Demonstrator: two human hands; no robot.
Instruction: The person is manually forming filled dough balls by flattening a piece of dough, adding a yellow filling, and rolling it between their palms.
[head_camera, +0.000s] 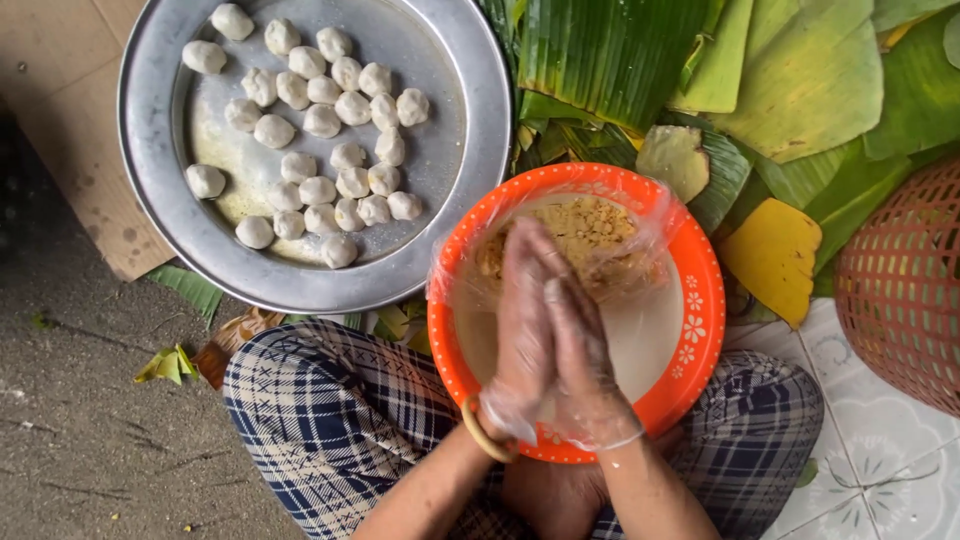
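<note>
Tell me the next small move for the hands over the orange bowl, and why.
Probably keep rolling. The left hand and right hand, in thin clear gloves, are pressed palm to palm above the orange bowl of crumbly filling; whatever is between them is hidden.

The orange bowl (700, 300) is hemmed in: metal tray (150, 150) at its upper left, banana leaves (800, 80) above, woven basket (900, 290) right. Its near rim rests between 2 plaid-clad knees (330, 420).

One metal tray (150, 150), one orange bowl (700, 290), one woven basket (905, 290), about twenty-eight dough balls (322, 120).
</note>
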